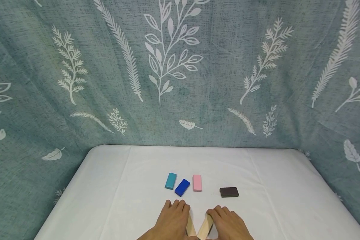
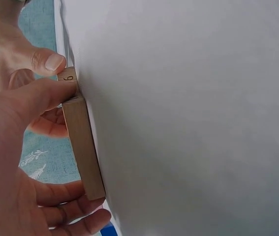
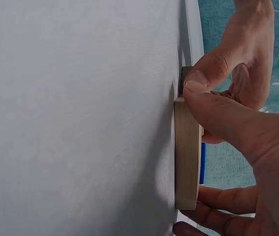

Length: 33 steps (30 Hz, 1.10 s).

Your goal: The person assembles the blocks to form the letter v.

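At the near side of the table, my left hand (image 1: 174,218) grips a plain wooden block (image 1: 190,228) by its two ends, thumb at the near end and fingers at the far one. In the same way my right hand (image 1: 229,225) holds a second wooden block (image 1: 205,228). The two blocks slant into a V, their near ends close together by the thumbs. Both lie on the white cloth. In the left wrist view, a small dark mark like a 6 or 9 shows on the end of the right wooden block (image 2: 66,74).
Beyond the hands lie a teal block (image 1: 170,181), a blue block (image 1: 182,187) and a pink block (image 1: 197,183). A dark brown block (image 1: 229,192) lies farther right. Behind the white-covered table (image 1: 138,166) hangs a green leaf-patterned curtain (image 1: 213,83).
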Each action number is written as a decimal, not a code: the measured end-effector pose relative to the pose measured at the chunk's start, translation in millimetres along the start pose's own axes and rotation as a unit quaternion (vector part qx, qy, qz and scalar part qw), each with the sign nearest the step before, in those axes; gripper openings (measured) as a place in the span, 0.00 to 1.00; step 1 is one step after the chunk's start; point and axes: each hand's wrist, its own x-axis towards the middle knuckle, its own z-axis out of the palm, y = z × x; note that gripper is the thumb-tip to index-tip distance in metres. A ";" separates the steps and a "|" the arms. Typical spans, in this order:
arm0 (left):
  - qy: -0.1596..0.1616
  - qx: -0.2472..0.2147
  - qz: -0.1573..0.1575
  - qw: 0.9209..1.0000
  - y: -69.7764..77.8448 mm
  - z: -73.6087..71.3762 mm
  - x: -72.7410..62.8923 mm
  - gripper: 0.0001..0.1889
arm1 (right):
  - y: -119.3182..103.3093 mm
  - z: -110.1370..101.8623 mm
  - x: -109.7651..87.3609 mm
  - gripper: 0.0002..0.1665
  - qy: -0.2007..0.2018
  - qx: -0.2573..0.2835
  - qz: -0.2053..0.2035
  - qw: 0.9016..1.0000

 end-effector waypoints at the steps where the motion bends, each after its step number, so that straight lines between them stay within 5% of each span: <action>1: 0.002 0.000 0.001 1.000 0.0 0.3 -0.2 0.48 | -0.1 0.1 -0.2 0.57 0.000 0.000 -0.001 1.000; 12: 0.033 0.002 0.003 0.999 1.8 3.4 -2.4 0.47 | 1.1 0.7 -2.6 0.56 0.000 -0.003 -0.008 1.000; 33: -0.023 -0.017 -0.014 0.999 6.2 -0.8 -1.2 0.44 | -0.8 -0.5 -3.3 0.57 -0.006 0.005 -0.007 1.000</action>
